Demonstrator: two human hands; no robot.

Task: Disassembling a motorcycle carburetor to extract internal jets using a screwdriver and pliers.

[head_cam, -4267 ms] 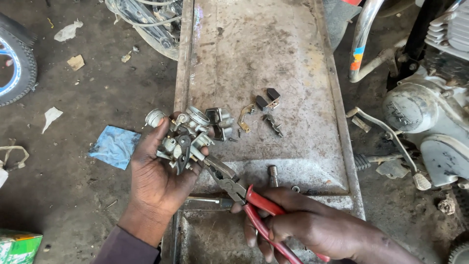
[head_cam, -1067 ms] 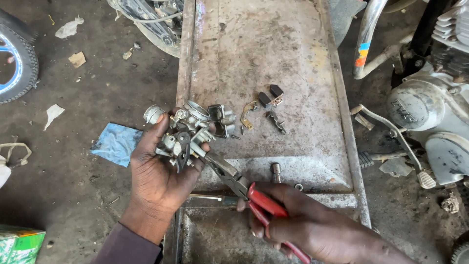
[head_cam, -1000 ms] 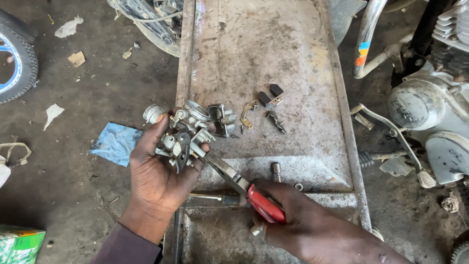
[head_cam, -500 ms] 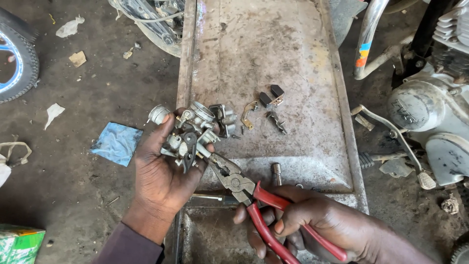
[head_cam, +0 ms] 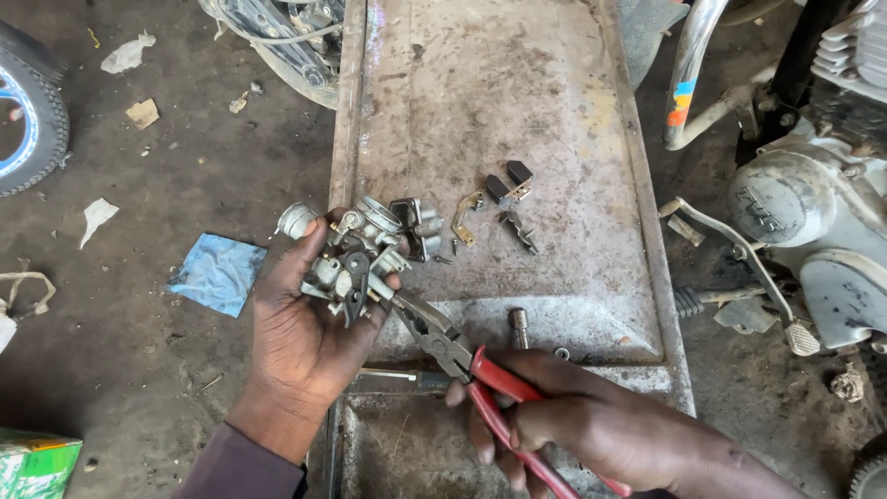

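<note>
- Gripping a small grey metal carburettor (head_cam: pixel 356 263) in the left hand (head_cam: pixel 300 337), palm up, fingers curled under the body and thumb pressed along its left side, just above the near left edge of a rusty steel tray (head_cam: pixel 554 120).
- Squeezing red-handled pliers (head_cam: pixel 462 356) in the right hand (head_cam: pixel 591 430), fingers wrapped round both handles, nose pointing up and left.
- Touching the carburettor's lower right side with the plier tips; jaws nearly together there, whatever sits between them too small to make out.
- Lying loose on the tray just right of the carburettor: a dark metal housing (head_cam: pixel 420 226), a bent brass bracket (head_cam: pixel 465 214), two small black blocks (head_cam: pixel 508 181) and a short twisted spring piece (head_cam: pixel 517 231).
- Standing upright near the tray's front step, just above the right hand: a short metal bolt (head_cam: pixel 519 325), with a tiny washer (head_cam: pixel 562 353) beside it.
- Resting across the tray's lower lip, partly under the pliers: a thin screwdriver (head_cam: pixel 397 375).
- Spread on the dirt floor left of the tray: a blue rag (head_cam: pixel 217 274), scraps of white paper (head_cam: pixel 97 217), a green carton corner (head_cam: pixel 37 467) at the bottom left.
- Showing at the far left edge: part of a tyre with a blue rim (head_cam: pixel 32 125).
- Filling the right side: a motorcycle engine (head_cam: pixel 813 212) with a kick lever (head_cam: pixel 739 259) angled down toward the floor.
</note>
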